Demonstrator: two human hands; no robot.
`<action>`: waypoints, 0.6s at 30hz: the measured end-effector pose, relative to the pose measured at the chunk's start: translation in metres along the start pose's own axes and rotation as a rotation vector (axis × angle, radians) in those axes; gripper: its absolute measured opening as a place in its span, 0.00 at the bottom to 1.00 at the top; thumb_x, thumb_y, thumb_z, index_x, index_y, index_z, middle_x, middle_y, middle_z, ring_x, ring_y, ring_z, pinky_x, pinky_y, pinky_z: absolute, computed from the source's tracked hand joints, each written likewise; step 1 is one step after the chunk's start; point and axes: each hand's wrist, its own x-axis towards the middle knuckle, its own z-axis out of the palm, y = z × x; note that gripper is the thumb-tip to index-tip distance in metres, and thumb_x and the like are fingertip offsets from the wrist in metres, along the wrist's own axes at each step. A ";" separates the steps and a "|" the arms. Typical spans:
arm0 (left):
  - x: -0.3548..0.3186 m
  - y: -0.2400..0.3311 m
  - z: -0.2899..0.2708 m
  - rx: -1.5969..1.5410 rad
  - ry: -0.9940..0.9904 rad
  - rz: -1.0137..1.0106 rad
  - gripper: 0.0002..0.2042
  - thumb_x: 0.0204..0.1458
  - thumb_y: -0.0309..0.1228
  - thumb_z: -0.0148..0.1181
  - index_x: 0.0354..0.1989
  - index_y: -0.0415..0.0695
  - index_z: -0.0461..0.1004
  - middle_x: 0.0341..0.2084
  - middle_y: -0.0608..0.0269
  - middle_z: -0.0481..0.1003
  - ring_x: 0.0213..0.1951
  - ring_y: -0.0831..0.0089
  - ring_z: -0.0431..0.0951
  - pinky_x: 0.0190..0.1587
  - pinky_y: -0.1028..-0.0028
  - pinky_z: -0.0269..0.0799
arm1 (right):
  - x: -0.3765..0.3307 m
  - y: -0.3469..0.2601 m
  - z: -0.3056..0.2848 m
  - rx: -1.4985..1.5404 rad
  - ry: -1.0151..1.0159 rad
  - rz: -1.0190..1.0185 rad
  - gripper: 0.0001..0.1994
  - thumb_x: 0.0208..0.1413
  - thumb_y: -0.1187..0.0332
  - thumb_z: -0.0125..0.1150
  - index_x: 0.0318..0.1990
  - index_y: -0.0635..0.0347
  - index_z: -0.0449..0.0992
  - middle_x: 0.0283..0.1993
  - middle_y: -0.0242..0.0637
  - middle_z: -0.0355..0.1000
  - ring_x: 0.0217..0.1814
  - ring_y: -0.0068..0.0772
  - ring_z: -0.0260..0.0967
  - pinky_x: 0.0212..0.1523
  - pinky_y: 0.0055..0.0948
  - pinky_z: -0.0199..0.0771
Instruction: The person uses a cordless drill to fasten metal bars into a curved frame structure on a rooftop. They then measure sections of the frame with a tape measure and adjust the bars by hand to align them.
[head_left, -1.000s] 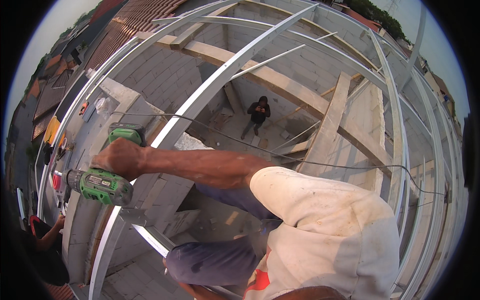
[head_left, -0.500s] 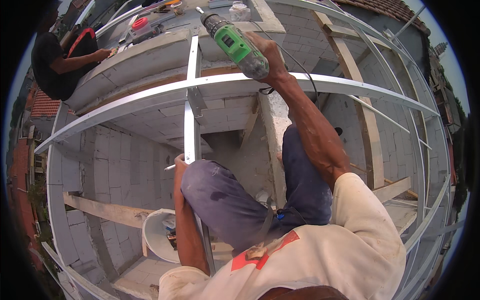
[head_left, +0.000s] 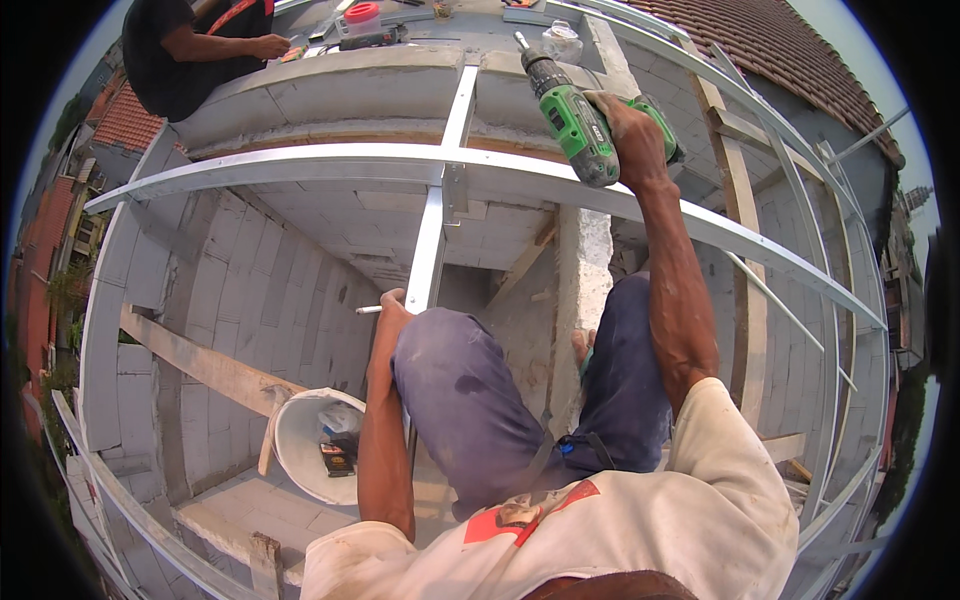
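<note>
My right hand (head_left: 630,135) grips a green and black cordless drill (head_left: 577,125) by its handle. The drill is held up over the long silver metal beam (head_left: 330,155), its bit pointing away and slightly left. A second metal beam (head_left: 427,250) crosses under the long one and runs back toward me, with a small bracket (head_left: 455,190) at the crossing. Beside my left knee, my left hand (head_left: 393,305) is closed at the edge of this second beam. A thin white stick (head_left: 368,310) pokes out from its fingers; my knee hides part of the hand.
A white bucket (head_left: 300,450) with packets inside stands at lower left. Below the beams, block walls (head_left: 270,290) drop to a lower level. Wooden planks (head_left: 220,370) span the left side. A co-worker (head_left: 190,50) sits at upper left near a red-lidded jar (head_left: 362,14).
My view has shifted, so the beams sit farther right. My right hand has carried the drill to the right and turned it, showing its battery end. The left hand stays at the beam.
</note>
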 end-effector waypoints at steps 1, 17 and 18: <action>0.000 0.001 -0.001 0.002 0.004 0.011 0.43 0.48 0.35 0.75 0.68 0.28 0.57 0.52 0.35 0.78 0.51 0.56 0.82 0.52 0.66 0.77 | 0.002 0.002 -0.003 0.012 0.009 -0.013 0.28 0.46 0.70 0.75 0.58 0.57 0.77 0.48 0.44 0.82 0.47 0.47 0.83 0.49 0.40 0.82; 0.013 -0.013 0.002 0.116 0.133 0.068 0.51 0.42 0.42 0.81 0.68 0.24 0.56 0.58 0.27 0.72 0.62 0.43 0.75 0.63 0.60 0.72 | -0.020 0.028 -0.055 -0.080 -0.100 0.140 0.24 0.48 0.73 0.72 0.56 0.60 0.78 0.49 0.47 0.81 0.48 0.51 0.82 0.49 0.41 0.80; 0.015 -0.014 0.003 0.137 0.153 0.088 0.52 0.41 0.43 0.82 0.68 0.24 0.56 0.58 0.26 0.72 0.62 0.41 0.74 0.63 0.59 0.72 | -0.022 0.027 -0.062 -0.100 -0.116 0.130 0.24 0.48 0.73 0.72 0.56 0.60 0.78 0.49 0.46 0.81 0.48 0.51 0.82 0.49 0.40 0.80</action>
